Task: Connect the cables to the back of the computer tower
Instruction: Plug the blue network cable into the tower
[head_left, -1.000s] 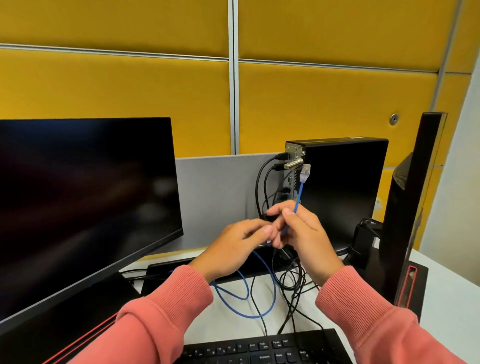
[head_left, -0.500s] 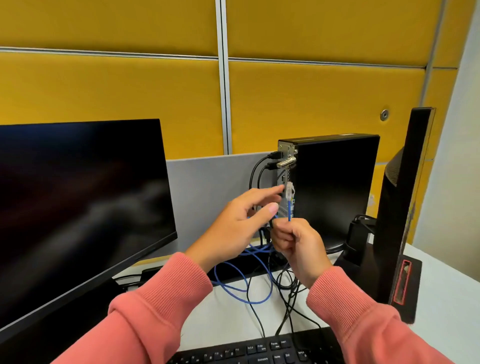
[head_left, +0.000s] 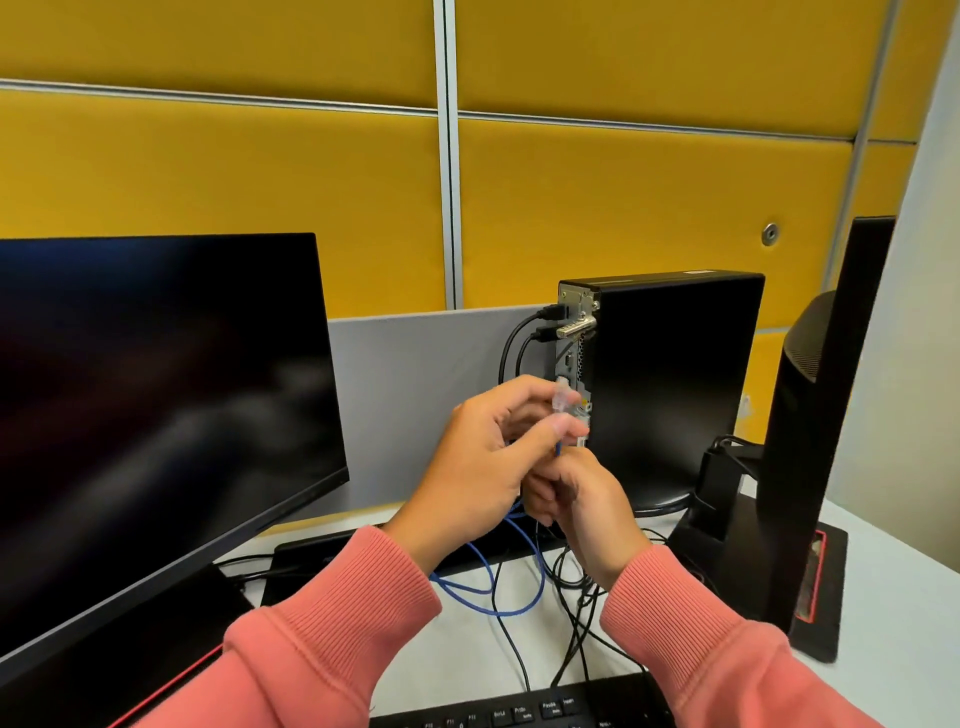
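Observation:
A slim black computer tower (head_left: 670, 384) stands upright on the desk, its metal back panel (head_left: 574, 338) facing left. Two black cables (head_left: 511, 345) are plugged in near the panel's top. My left hand (head_left: 480, 470) pinches the clear plug (head_left: 563, 399) of a blue network cable (head_left: 498, 587) between thumb and fingers, just left of the panel's lower ports. Below it, my right hand (head_left: 579, 506) grips the same blue cable. The cable's slack loops down over the desk between my sleeves.
A large dark monitor (head_left: 150, 410) fills the left. A second monitor (head_left: 826, 415), seen edge-on, stands on its black base at the right. A black keyboard (head_left: 519, 709) lies at the bottom edge. Loose black cables (head_left: 576, 613) tangle on the white desk. Yellow wall panels rise behind.
My left hand has come up from the cable slack and taken hold of the clear plug. The plug has dropped from the panel's top to its lower part. My right hand slid lower.

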